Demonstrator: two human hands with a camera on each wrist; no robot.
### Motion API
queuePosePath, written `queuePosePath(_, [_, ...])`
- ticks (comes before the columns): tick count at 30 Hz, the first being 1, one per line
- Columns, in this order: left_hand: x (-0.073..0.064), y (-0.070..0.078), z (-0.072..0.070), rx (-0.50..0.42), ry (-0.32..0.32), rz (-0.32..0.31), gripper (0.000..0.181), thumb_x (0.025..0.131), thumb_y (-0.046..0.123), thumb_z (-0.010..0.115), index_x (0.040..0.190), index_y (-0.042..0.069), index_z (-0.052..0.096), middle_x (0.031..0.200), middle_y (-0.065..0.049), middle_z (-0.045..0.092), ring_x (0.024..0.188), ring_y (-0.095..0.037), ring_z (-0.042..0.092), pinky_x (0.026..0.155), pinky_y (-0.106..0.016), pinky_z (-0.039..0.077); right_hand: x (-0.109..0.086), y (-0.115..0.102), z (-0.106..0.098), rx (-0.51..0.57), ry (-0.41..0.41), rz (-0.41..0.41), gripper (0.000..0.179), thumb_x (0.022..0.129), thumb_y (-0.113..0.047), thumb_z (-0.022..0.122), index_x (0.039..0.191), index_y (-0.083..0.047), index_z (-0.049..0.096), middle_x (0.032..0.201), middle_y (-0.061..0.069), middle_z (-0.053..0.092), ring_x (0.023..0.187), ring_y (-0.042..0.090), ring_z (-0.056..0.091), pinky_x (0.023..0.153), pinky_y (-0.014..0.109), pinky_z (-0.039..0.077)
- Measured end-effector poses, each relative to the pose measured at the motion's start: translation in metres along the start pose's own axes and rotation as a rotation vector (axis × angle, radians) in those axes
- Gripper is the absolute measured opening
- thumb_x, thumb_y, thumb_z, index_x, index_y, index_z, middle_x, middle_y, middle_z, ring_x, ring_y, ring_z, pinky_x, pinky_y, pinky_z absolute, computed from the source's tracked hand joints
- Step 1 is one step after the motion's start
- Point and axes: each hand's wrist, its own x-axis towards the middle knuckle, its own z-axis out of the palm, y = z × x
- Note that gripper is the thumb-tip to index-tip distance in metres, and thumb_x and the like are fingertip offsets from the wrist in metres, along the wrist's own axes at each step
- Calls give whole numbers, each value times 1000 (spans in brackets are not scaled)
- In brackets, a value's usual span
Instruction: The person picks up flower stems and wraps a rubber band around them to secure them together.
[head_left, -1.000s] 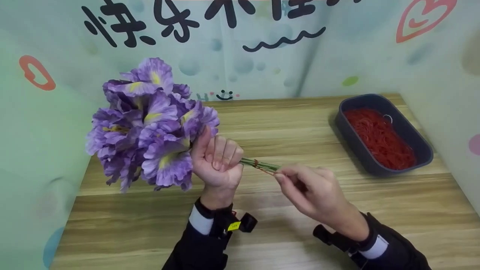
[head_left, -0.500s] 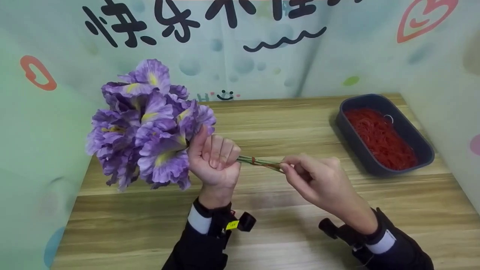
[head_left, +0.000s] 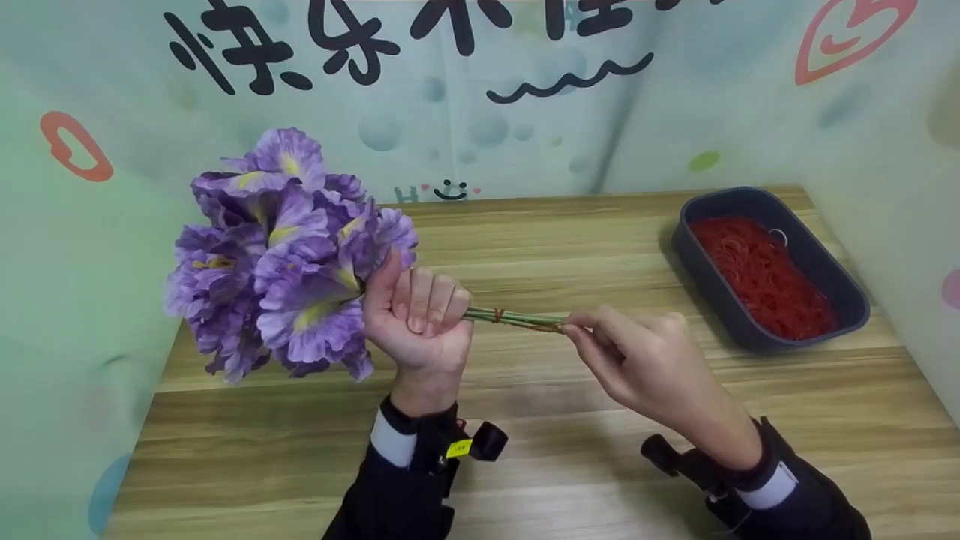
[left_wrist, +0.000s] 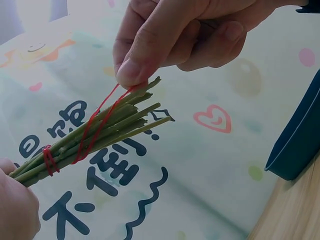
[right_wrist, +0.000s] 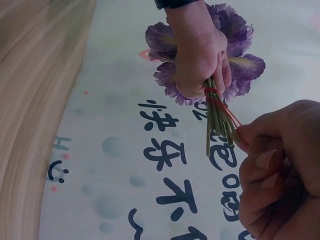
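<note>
My left hand (head_left: 420, 322) grips a bunch of purple artificial flowers (head_left: 292, 247) by the stems, just under the blooms. The green stems (left_wrist: 115, 125) stick out past the little finger toward the right. A red rubber band (left_wrist: 89, 132) is wound round them near the left hand, and a loop of it stretches toward the stem ends. Thumb and forefinger of my right hand (head_left: 645, 367) pinch that loop near the cut ends, as the left wrist view shows. Inside the left fist the stems are hidden.
A dark blue plastic box (head_left: 847, 322) filled with red rubber bands (head_left: 765, 277) stands at the right on the wooden table (head_left: 525, 480). A printed cloth backdrop (head_left: 450, 135) rises behind and at both sides of the table.
The flowers and left hand have shifted slightly left. The right hand moved a little right and up at first, drawing the band's loop out along the stems, then stayed nearly still.
</note>
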Motion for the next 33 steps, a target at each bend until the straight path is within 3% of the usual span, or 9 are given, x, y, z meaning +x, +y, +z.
queuePosePath(11, [0,0,1,15,13,10,78,101,16,81,62,21,14,51,8,13,46,-5,2,50,-17,-1,0,3,-3,-61,18,3,31,122,-26,60,107,-6,79,64,-6,60,46,3,46,40,24,35])
queuePosePath(17, [1,1,1,-14,11,6,77,102,15,79,62,21,14,49,7,20,46,-4,2,50,-17,0,0,5,-3,-75,26,4,35,124,-29,57,106,-8,79,62,-6,60,45,3,45,40,26,34])
queuePosePath(25, [1,4,1,-45,53,13,75,99,13,80,63,22,15,45,6,33,47,-4,3,49,-17,0,0,10,-3,-55,10,-1,9,112,-11,74,106,-5,79,65,-3,66,45,5,47,40,26,36])
queuePosePath(33, [2,6,2,-64,87,8,75,97,12,81,63,23,15,44,5,36,47,-4,3,49,-17,-1,2,16,-3,-30,-12,-18,41,125,-29,53,106,-5,80,77,2,79,50,7,56,44,28,45])
